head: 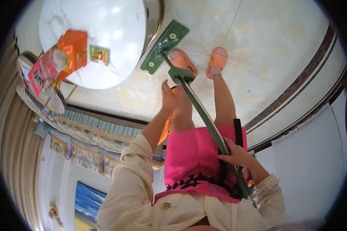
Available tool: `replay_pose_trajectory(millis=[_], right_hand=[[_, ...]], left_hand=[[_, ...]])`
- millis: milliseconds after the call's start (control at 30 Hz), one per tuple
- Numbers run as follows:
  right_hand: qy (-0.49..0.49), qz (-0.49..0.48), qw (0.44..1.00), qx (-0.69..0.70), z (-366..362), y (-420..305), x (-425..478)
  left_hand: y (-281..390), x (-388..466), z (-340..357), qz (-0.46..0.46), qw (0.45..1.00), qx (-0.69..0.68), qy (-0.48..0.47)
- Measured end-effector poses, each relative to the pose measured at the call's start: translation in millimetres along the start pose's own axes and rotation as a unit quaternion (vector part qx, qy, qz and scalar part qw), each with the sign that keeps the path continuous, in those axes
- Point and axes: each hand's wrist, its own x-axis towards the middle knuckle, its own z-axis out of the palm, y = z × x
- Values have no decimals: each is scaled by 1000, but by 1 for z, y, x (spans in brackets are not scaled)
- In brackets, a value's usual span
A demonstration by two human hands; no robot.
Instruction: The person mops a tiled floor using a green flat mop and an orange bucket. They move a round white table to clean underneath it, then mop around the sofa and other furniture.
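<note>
My right hand (238, 154) grips the long handle (204, 115) of a green flat mop, which slants up from my waist. The mop's flat rectangular head (164, 46) lies near the floor by my left foot, its top side with two pale round studs facing me. Partway along the handle sits a green plastic bracket (181, 75). Just below that bracket, my left hand (169, 98) has its fingers spread; whether its thumb touches the bracket is unclear. An orange item (164, 131) shows behind my left forearm, mostly hidden.
A round white marble-look table (118, 57) at upper left carries orange and pink packages (73, 49) and a small green packet (99, 55). My feet wear orange slippers (217, 62) on the tiled floor (266, 52). A sofa (89, 130) stands at left, white fabric (303, 167) at right.
</note>
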Motion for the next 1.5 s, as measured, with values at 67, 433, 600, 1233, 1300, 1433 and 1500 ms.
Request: replay_pose_trajectory(millis=[67, 433, 600, 1233, 1300, 1433, 1500], right_hand=[[-21, -16, 998, 52, 0, 0, -16], [-37, -99, 994, 22, 15, 5, -40], [-42, 31, 998, -24, 32, -21, -63], [-75, 168, 976, 116, 235, -51, -127], [-42, 132, 988, 63, 256, -66, -124], [-41, 73, 995, 56, 286, -85, -109], [-34, 69, 990, 120, 293, -89, -96]], left_hand=[[39, -61, 8, -119, 984, -119, -61], [74, -149, 74, -196, 851, -477, -105], [60, -169, 111, -127, 848, -513, -48], [-143, -227, -44, -192, 615, -762, 66], [-174, -209, -50, -157, 597, -778, 111], [-212, -185, -78, -98, 600, -790, 76], [-198, -195, -87, -100, 597, -790, 92]])
